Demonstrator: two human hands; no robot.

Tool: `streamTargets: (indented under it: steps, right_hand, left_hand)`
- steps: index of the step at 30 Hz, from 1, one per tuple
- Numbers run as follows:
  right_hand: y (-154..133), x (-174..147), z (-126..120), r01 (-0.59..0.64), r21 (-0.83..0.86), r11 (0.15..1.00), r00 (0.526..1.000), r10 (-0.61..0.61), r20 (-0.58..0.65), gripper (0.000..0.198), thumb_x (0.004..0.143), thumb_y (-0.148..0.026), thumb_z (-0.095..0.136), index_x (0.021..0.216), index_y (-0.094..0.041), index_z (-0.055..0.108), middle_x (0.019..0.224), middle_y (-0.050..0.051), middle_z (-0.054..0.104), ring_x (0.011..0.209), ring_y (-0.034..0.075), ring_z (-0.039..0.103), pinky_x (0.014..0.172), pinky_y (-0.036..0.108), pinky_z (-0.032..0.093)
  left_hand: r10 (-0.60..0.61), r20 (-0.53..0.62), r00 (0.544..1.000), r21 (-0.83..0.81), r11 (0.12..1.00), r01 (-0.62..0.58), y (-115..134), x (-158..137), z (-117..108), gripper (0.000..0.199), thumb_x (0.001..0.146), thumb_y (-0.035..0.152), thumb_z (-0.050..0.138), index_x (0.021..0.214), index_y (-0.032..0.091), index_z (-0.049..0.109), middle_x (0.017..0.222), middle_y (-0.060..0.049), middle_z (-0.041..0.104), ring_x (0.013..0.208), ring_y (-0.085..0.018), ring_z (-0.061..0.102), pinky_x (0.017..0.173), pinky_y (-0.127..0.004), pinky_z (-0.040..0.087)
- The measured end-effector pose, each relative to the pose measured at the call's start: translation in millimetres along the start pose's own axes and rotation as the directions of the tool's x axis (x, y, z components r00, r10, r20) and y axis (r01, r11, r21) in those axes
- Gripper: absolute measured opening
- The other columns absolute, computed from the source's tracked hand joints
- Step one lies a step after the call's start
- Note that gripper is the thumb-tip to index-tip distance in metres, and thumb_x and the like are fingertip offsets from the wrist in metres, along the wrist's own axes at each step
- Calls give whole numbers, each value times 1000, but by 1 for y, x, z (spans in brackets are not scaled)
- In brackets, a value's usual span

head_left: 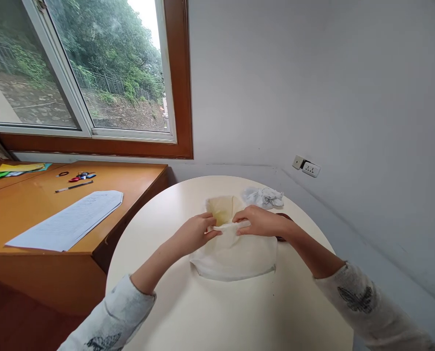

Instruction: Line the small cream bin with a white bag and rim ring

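A white cloth-like bag (235, 258) lies on the round cream table (159, 219), its mouth turned away from me and showing a pale yellow inside. My left hand (199, 231) pinches the near rim of the mouth on its left side. On the same rim, a little to the right, my right hand (259, 222) grips the edge between thumb and fingers. What lies deeper in the bag is hidden. Behind my right hand sits a crumpled whitish plastic bag (263, 197). A dark brown object (282, 239) is partly covered by my right wrist.
To the left stands a wooden desk (137, 180) with papers (71, 219), a pen (74, 186) and a small bunch of keys (82, 177). The wall (276, 97) with a socket (310, 169) bounds the table at the back and right.
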State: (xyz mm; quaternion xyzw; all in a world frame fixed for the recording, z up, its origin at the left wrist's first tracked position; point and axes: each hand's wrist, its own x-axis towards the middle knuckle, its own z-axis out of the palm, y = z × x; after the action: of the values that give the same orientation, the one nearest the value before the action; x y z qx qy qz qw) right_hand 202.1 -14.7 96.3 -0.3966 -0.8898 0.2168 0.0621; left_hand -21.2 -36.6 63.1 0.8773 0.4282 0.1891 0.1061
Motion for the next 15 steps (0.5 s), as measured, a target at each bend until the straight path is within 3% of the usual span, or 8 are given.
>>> streamTargets:
  steps: [3,7,10,15]
  right_hand:
    - [9,4,17,12,-212,977,997,-28,-71,13,76,-26,56,77,-17,64,73,6,64,89,22,54,71,26,36]
    - [15,8,30,28,-356,934,988,-80,-132,10,75,-24,57,77,-16,62,70,7,62,95,24,50,74,27,36]
    - [11,8,32,39,-397,917,984,-103,-143,10,76,-24,56,77,-16,61,68,7,62,90,23,52,76,27,35]
    - [-7,6,31,23,-434,901,987,-89,-131,12,78,-20,50,83,-14,60,67,6,62,75,18,55,79,30,35]
  left_hand:
    - [-9,73,997,-5,1000,9,-1,4,-10,27,83,41,48,74,17,57,78,-2,57,67,-15,56,56,-24,42]
    - [-31,112,993,50,998,26,-2,6,-18,30,79,47,52,79,18,62,90,-3,57,69,-15,55,58,-26,42]
    - [15,32,999,146,989,-19,0,6,-16,33,76,49,56,83,18,63,96,-6,57,82,-20,53,66,-29,43]
    - [160,-124,979,308,944,-116,8,3,0,28,78,44,56,92,20,61,92,-5,61,88,-23,49,77,-38,38]
